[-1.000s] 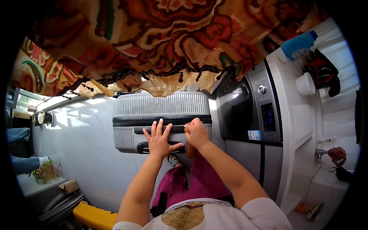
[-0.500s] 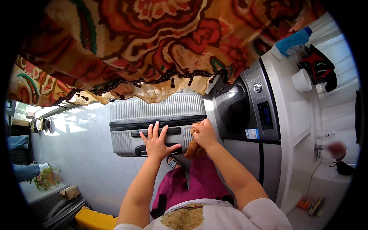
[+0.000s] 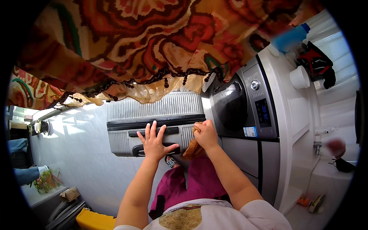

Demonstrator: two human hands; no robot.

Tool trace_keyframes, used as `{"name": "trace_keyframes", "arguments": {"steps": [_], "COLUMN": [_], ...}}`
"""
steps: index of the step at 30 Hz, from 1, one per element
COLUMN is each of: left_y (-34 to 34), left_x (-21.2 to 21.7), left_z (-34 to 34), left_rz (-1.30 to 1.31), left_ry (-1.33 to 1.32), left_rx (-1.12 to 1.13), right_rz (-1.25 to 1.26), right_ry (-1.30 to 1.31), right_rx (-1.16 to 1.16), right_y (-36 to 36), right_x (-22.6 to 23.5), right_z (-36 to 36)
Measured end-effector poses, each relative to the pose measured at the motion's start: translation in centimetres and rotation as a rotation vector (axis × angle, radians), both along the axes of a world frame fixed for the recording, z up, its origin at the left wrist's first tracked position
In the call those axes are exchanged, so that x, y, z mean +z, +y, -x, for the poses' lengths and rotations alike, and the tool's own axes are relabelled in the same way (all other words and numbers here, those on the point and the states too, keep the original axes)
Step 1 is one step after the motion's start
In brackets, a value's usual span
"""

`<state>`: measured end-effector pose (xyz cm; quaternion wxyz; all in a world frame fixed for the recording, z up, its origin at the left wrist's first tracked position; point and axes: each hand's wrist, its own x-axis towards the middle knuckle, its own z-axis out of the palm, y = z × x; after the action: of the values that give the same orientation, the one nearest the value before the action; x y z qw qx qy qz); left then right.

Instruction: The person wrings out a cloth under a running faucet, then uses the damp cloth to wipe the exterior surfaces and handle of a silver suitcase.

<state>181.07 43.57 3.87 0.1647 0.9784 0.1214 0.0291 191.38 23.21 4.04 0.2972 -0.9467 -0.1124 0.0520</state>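
A silver ribbed suitcase (image 3: 153,104) with a black band around it lies in front of my legs. My left hand (image 3: 154,145) is spread flat on its near side, across the black side handle (image 3: 138,133) and close to a second black handle (image 3: 138,151). In the fist of my right hand (image 3: 206,135) is a brown cloth (image 3: 193,150), bunched against the suitcase's near right corner. The lower part of the cloth hangs down beside my knee. My right fingers hide the part that they grip.
To the right stands a grey washing machine (image 3: 264,111) beside a white sink unit (image 3: 285,126). A patterned curtain (image 3: 153,42) hangs over the suitcase's far side. At the lower left are a potted plant (image 3: 46,181) and a yellow object (image 3: 94,219). Pale tiles (image 3: 76,153) cover the floor.
The view has shifted slightly, so the suitcase and washing machine sit a little further left. My right hand with the cloth stays at the same corner. My left hand remains spread on the suitcase.
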Motion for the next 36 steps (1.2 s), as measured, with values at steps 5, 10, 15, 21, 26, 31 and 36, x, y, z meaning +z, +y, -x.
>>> {"name": "trace_keyframes", "arguments": {"steps": [5, 10, 15, 21, 26, 31, 36], "left_y": [-0.3, 0.0, -0.1, -0.1, -0.2, -0.2, -1.2], "left_x": [-0.4, -0.2, 0.1, -0.5, -0.4, -0.2, 0.9], "left_z": [-0.1, 0.1, -0.1, -0.1, 0.1, -0.1, -0.3], "left_rz": [-0.012, 0.006, -0.003, -0.008, -0.026, -0.035, 0.183], "left_ry": [-0.004, -0.011, -0.006, -0.01, -0.007, 0.002, -0.25], "left_rx": [-0.021, 0.01, -0.001, 0.008, -0.011, -0.04, -0.142], "right_rz": [0.054, 0.023, 0.008, -0.01, 0.035, -0.876, -1.541], "right_ry": [-0.061, 0.007, 0.002, 0.0, 0.038, 0.585, 0.872], "right_rx": [0.156, 0.048, -0.014, 0.01, -0.231, -0.366, -0.226], "right_y": [5.0, 0.2, 0.0, 0.4, -3.8, -4.0, -3.7], "right_x": [-2.0, 0.2, -0.2, -0.6, -1.3, -0.2, 4.9], "right_z": [2.0, -0.2, 0.8, 0.9, -0.9, -0.6, 1.7]}}
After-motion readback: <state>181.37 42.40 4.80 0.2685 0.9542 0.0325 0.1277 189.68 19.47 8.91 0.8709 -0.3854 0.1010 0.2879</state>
